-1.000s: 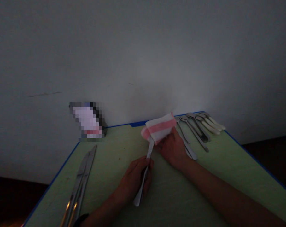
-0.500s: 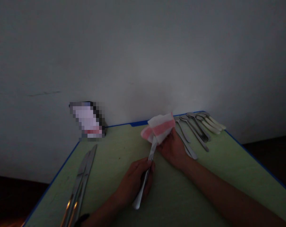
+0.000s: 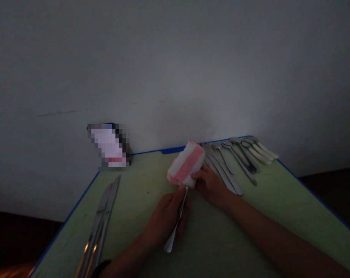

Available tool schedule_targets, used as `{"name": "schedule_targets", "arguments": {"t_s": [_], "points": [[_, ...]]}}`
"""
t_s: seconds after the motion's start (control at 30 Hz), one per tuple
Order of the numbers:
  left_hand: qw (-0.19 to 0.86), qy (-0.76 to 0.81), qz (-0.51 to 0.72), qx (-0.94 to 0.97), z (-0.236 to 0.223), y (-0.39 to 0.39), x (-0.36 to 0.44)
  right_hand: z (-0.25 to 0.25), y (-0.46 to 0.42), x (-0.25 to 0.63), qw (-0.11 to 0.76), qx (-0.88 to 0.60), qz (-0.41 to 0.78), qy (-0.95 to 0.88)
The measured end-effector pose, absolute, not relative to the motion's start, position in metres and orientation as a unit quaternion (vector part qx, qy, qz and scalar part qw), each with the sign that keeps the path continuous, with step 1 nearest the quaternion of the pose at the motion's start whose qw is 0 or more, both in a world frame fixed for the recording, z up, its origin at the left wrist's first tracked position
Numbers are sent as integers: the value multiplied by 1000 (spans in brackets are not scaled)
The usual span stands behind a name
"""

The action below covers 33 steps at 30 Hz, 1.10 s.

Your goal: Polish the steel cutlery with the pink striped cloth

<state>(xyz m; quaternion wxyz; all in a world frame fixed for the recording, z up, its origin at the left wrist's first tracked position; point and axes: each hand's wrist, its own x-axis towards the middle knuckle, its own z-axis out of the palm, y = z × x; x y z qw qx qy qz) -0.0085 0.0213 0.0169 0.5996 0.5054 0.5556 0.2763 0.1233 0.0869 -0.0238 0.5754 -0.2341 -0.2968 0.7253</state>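
Observation:
My left hand [image 3: 166,218] is closed around the handle of a metal utensil [image 3: 175,231], which points up and away from me over the green table [image 3: 279,200]. Its upper end is hidden inside a folded white and pink cloth [image 3: 186,163]. My right hand [image 3: 211,185] grips that cloth and presses it around the utensil's upper part. Whether the utensil is a knife, fork or spoon I cannot tell.
Two table knives [image 3: 98,227] lie side by side at the table's left edge. A row of several spoons and other cutlery [image 3: 238,158] lies at the far right, just beyond my right hand. A blurred object [image 3: 109,146] stands against the wall at the back left.
The cloth has slid down the utensil toward my left hand and turned, and my right hand moved left with it. More cutlery behind the cloth is uncovered.

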Motion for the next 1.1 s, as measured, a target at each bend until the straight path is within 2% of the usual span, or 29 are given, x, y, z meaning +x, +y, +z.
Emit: {"name": "schedule_targets", "arguments": {"t_s": [0.27, 0.5, 1.1], "points": [[614, 566, 281, 473, 17, 27, -8, -16, 78, 127, 517, -238, 742, -354], [601, 572, 295, 474, 17, 26, -8, -11, 84, 130, 548, -173, 774, -266], [635, 537, 307, 463, 5, 25, -10, -7, 85, 130, 589, -241, 741, -216]]}}
